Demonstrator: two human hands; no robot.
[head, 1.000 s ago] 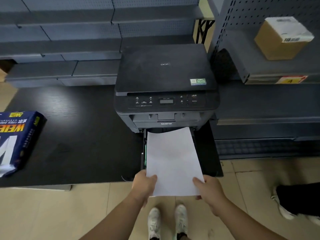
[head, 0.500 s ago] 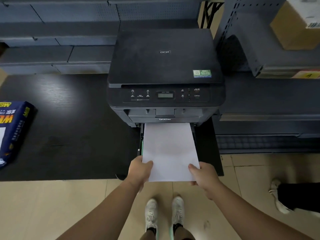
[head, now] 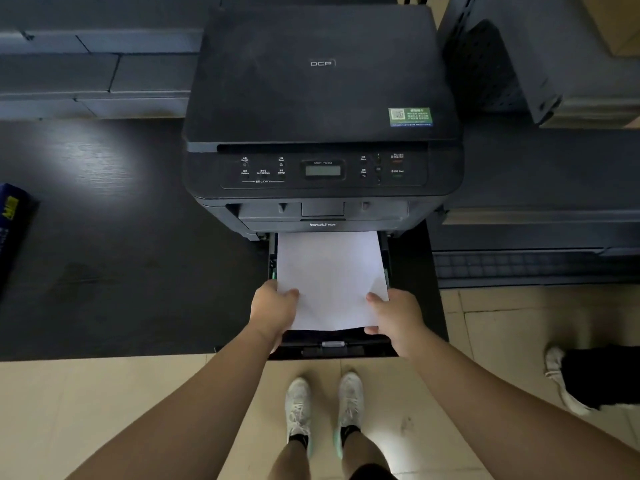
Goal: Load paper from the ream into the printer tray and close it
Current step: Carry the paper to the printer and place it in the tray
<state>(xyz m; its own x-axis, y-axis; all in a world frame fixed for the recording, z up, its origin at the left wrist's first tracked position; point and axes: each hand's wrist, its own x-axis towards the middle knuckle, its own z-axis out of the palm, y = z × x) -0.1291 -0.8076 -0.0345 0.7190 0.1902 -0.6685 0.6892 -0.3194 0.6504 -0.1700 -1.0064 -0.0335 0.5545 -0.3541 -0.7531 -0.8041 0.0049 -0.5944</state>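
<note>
A black printer [head: 322, 98] stands on a dark table [head: 121, 254]. Its paper tray [head: 332, 346] is pulled out toward me at the table's front edge. A white paper stack [head: 330, 271] lies in the tray, its far end under the printer body. My left hand [head: 275, 311] grips the stack's near left corner, and my right hand [head: 394, 318] grips its near right corner. The blue ream wrapper [head: 12, 220] shows only partly at the left edge of the table.
Grey shelving [head: 93, 64] runs behind the table, and a perforated metal rack [head: 519, 64] stands to the right. Below are a tiled floor [head: 104, 410], my white shoes [head: 322, 407], and another person's shoe and dark trouser leg [head: 588, 379] at the right.
Both hands have pushed the paper stack farther into the tray, so its near edge now lies inside the tray front. The camera has moved closer to the printer.
</note>
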